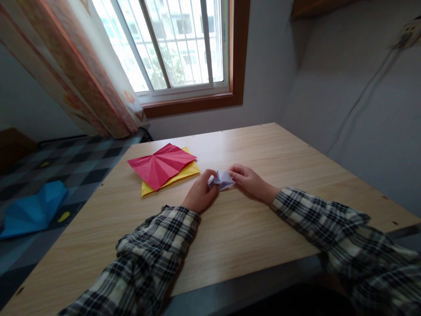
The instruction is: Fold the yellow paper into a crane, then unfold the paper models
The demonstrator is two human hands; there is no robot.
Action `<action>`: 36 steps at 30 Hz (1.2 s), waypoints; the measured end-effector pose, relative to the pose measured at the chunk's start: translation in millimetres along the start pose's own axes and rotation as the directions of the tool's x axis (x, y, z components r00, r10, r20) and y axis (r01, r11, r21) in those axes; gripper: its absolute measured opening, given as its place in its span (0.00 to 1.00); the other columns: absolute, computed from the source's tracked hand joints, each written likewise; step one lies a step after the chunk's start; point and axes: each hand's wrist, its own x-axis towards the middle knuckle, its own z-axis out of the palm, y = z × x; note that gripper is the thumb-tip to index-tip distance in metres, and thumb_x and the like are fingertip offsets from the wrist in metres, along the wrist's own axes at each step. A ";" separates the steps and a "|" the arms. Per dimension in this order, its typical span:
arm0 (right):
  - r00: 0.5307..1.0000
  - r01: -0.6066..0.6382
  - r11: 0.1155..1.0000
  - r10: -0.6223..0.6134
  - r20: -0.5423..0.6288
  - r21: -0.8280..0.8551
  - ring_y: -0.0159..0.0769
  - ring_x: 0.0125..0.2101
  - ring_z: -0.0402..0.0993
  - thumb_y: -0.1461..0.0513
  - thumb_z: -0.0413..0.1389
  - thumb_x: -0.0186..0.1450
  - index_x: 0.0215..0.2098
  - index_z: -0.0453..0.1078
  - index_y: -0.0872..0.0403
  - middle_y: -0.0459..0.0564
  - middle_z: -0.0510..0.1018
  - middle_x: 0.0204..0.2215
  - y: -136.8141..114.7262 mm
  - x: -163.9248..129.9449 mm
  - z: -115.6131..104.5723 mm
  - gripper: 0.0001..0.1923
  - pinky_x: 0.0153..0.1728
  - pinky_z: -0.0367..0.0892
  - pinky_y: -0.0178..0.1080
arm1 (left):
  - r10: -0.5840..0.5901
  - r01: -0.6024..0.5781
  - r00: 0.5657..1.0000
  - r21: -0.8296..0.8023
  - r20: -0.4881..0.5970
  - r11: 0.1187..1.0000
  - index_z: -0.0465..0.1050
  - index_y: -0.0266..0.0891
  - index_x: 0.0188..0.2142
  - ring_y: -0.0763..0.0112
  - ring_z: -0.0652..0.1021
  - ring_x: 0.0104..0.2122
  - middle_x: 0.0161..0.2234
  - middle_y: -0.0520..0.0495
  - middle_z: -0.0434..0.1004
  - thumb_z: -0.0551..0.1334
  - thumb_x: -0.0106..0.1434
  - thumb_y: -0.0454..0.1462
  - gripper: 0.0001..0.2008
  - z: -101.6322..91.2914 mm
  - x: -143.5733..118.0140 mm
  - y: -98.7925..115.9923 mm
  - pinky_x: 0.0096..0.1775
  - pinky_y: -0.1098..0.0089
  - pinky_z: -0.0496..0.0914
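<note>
A small piece of folded pale lilac paper (224, 179) is held just above or on the wooden table, between my two hands. My left hand (202, 191) is closed on its left end, thumb and fingers pinching it. On the other end, my right hand (247, 179) pinches the paper's right edge. The fingers hide part of the folds. Left of my hands lies a creased red paper (161, 164) with fan-like fold lines. Under it, a yellow folded paper (182, 175) sticks out at the right and bottom.
The wooden table (243, 237) fills the middle. To its left, a bed with a checked cover (82, 160) bears a creased blue paper (36, 208). Beyond the table are a barred window (177, 44) and a curtain (75, 66). A cable (358, 98) runs down the right wall.
</note>
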 end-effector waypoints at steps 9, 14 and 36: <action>0.943 -0.200 0.751 0.322 -0.084 0.630 0.32 0.29 0.71 0.58 0.56 0.64 0.30 0.63 0.52 0.44 0.73 0.27 0.1 3.9 -3.0 0.08 0.34 0.70 0.36 | 0.114 -0.113 0.993 0.023 -0.022 0.993 0.70 0.42 0.40 0.63 0.77 0.43 0.46 0.44 0.77 0.64 0.64 0.35 0.05 0.8 2.4 -1.1 0.43 0.63 0.72; 0.874 -0.262 0.647 0.474 -0.109 0.716 0.31 0.24 0.70 0.62 0.52 0.66 0.29 0.63 0.52 0.43 0.72 0.23 1.8 7.6 -8.1 0.07 0.28 0.69 0.34 | 0.205 -0.206 0.978 -0.012 -0.039 0.979 0.75 0.42 0.36 0.63 0.78 0.46 0.48 0.43 0.78 0.63 0.67 0.37 0.03 -4.3 2.2 2.6 0.49 0.59 0.72; 0.790 -0.332 0.672 0.581 -0.193 0.662 0.30 0.19 0.70 0.65 0.50 0.69 0.32 0.62 0.52 0.43 0.71 0.21 -3.0 9.4 -22.7 0.07 0.23 0.71 0.34 | -0.595 0.091 0.772 -0.888 -0.223 0.451 0.69 0.42 0.36 0.68 0.78 0.43 0.47 0.47 0.76 0.69 0.59 0.43 0.12 -12.9 16.9 -11.0 0.42 0.66 0.79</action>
